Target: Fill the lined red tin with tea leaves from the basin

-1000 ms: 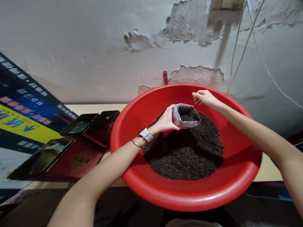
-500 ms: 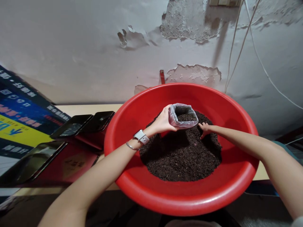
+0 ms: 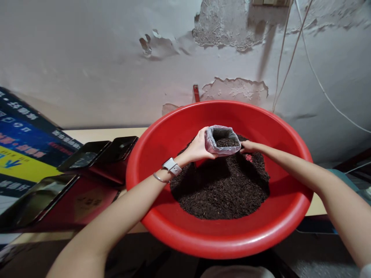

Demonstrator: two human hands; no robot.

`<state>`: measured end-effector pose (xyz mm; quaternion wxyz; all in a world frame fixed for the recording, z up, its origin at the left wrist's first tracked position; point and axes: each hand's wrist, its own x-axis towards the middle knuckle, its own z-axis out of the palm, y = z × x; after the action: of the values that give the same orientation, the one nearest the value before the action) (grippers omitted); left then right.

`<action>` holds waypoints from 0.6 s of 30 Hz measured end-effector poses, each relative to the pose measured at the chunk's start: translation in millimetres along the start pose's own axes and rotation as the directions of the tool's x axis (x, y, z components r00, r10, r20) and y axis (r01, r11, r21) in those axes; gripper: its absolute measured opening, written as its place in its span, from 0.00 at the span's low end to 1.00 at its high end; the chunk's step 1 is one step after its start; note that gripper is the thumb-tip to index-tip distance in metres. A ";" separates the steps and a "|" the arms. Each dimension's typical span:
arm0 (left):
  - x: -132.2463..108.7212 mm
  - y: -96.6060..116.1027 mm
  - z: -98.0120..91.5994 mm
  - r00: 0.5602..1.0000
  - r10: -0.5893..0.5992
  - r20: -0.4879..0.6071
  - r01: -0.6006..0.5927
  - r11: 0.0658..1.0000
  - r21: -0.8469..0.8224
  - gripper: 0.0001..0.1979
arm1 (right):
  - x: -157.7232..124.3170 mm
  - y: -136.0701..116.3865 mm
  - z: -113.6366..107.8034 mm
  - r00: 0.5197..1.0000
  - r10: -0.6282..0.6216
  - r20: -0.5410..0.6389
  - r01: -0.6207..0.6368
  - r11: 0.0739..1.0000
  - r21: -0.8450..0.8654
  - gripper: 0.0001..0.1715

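My left hand (image 3: 199,146) is wrapped around the left side of a tin lined with a clear plastic bag (image 3: 209,143), whose folded edge covers the rim. Dark loose leaves, like tea (image 3: 227,143), lie inside it. A bit of the tin's red wall shows low down. The tin is held over a heap of the same dark leaves (image 3: 223,193) in a large red basin (image 3: 232,245). At the tin's right corner, my right hand (image 3: 248,146) is closed against it, its fingertips partly hidden. A small pinkish patch (image 3: 248,157) shows on the leaves below that hand.
Several open red tins (image 3: 89,200) stand left of the basin on a pale table (image 3: 116,134). A printed banner (image 3: 26,135) is at far left. Behind, the wall (image 3: 101,65) has peeling plaster and hanging white cables (image 3: 315,71). A red strip (image 3: 196,93) sits behind the basin.
My right hand has come up from the leaves, where its fingers were spread, to the tin's right corner. The pinkish patch is more exposed. My left hand keeps its hold; the view has shifted slightly.
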<state>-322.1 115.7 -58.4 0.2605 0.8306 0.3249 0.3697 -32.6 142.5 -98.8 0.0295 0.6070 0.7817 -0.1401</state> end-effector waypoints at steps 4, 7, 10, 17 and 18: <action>0.9 0.3 0.6 1.000 -0.023 -0.002 0.023 1.000 -0.019 0.52 | -7.0 -7.2 -59.0 0.983 0.138 -0.125 -0.130 0.989 0.070 0.16; 1.1 1.0 0.4 0.999 -0.039 0.002 0.039 0.999 -0.022 0.53 | -20.5 -21.3 -102.5 0.964 0.122 -0.238 -0.083 0.983 0.166 0.14; 1.2 0.4 0.2 0.999 -0.037 0.005 0.037 0.999 -0.002 0.52 | -31.0 -45.3 -130.2 0.948 0.014 -0.319 0.053 0.978 0.200 0.12; 3.4 -4.5 -0.3 1.000 0.021 0.009 -0.021 1.000 -0.004 0.51 | -39.1 -106.0 -123.4 0.960 -0.154 -0.233 0.211 0.946 0.244 0.19; 3.5 -4.6 -0.6 1.000 0.021 0.011 -0.021 1.000 -0.005 0.51 | -39.8 -110.2 -120.5 0.962 -0.175 -0.208 0.225 0.942 0.249 0.22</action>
<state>-322.4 121.5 -59.6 0.2604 0.8354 0.3138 0.3684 -112.8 111.1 45.6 -0.1402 0.5326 0.8125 -0.1913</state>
